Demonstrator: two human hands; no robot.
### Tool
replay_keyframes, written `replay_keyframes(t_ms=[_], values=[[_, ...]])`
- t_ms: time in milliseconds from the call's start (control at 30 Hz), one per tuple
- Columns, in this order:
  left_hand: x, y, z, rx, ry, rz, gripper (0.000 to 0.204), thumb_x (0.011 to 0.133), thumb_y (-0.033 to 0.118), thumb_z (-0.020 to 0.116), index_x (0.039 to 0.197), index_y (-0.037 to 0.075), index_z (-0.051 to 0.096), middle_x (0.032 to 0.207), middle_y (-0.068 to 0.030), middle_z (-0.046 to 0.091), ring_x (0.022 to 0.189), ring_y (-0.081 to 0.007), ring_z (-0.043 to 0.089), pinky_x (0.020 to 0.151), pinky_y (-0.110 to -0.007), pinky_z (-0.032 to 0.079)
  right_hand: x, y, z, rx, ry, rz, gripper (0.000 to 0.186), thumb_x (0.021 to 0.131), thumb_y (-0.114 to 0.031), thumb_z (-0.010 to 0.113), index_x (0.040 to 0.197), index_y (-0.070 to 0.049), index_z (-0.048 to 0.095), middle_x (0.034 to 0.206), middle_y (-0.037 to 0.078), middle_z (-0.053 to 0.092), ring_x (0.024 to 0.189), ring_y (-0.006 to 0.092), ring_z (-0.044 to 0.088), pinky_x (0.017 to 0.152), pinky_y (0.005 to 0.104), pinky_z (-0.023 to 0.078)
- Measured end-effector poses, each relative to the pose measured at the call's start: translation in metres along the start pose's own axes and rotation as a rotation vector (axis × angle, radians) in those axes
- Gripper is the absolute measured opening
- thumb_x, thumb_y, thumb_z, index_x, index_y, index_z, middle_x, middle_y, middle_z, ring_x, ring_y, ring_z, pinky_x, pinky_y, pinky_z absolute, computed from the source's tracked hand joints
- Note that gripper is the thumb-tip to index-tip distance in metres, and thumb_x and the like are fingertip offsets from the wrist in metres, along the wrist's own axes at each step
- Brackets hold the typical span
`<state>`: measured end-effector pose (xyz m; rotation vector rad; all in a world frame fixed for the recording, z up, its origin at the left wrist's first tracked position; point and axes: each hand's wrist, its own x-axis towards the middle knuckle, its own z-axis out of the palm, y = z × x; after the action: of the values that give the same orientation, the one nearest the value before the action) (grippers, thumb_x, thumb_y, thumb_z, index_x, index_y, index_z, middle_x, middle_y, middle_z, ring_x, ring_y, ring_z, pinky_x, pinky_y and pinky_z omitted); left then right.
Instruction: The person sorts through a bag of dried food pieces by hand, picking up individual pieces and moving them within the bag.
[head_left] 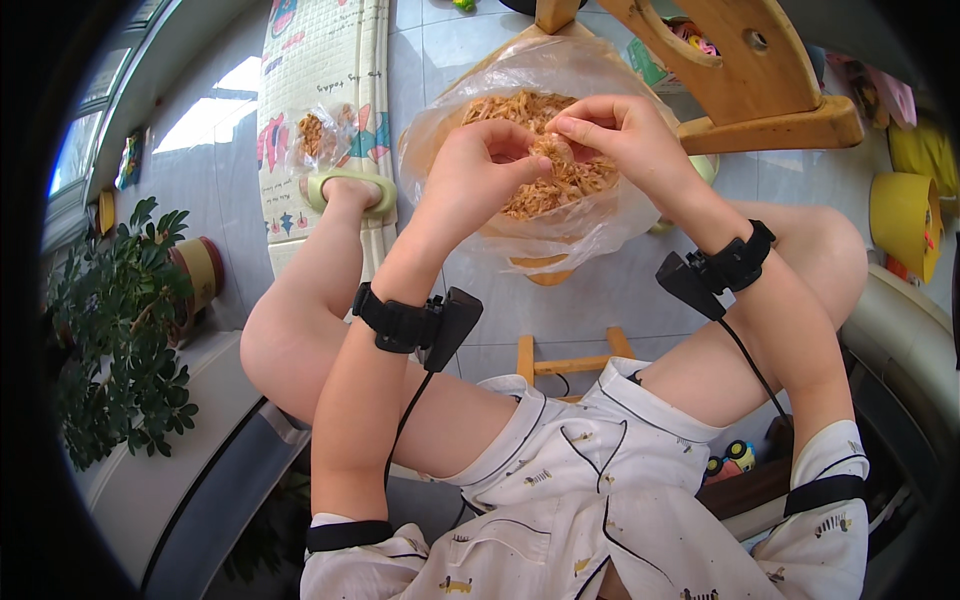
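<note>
A large clear plastic bag (540,232) lies opened out on a small wooden stool or chair seat, filled with orange-brown dried shreds (570,190). Over the heap, my left hand (488,168) curls in from the left, thumb and fingertips drawn together at a pale tan tuft of shreds (553,155). From the right comes my right hand (615,135), its thumb and forefinger pinched at the upper side of that same tuft. The two sets of fingertips nearly meet. Exactly how much each one grips is partly hidden by the fingers.
On the printed foam mat (325,55) at left sits a small clear bag (318,135) of brown pieces, near my green slipper (350,188). A wooden chair frame (760,75) stands at far right. A leafy potted plant (130,330) and a yellow bucket (903,225) flank me.
</note>
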<state>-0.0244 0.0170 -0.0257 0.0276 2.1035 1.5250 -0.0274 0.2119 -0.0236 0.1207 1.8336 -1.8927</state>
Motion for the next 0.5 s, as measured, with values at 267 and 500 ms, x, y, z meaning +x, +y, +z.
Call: replay_keyframes(t_ms=[267, 500], values=[[-0.0002, 0.0033, 0.0002, -0.133, -0.02, -0.09, 0.027, 0.077, 0.014, 0.071, 0.094, -0.004, 0.061, 0.081, -0.0086, 0.066, 0.074, -0.0117, 0.063, 0.061, -0.023, 0.05, 0.0001, 0.0026, -0.0044, -0.145, -0.071, -0.079, 0.016, 0.081, -0.01, 0.066, 0.09, 0.003, 0.066, 0.084, 0.008, 0.066, 0.078, 0.0108, 0.061, 0.069, 0.0224, 0.049], [-0.0004, 0.0061, -0.0028, -0.142, -0.015, -0.14, 0.024, 0.082, 0.015, 0.066, 0.1, -0.001, 0.06, 0.089, -0.0052, 0.065, 0.079, -0.0115, 0.064, 0.067, -0.022, 0.05, -0.0019, 0.0039, -0.004, 0.141, -0.006, 0.097, 0.017, 0.08, -0.011, 0.067, 0.093, 0.001, 0.066, 0.084, 0.007, 0.066, 0.078, 0.0109, 0.062, 0.069, 0.0221, 0.048]])
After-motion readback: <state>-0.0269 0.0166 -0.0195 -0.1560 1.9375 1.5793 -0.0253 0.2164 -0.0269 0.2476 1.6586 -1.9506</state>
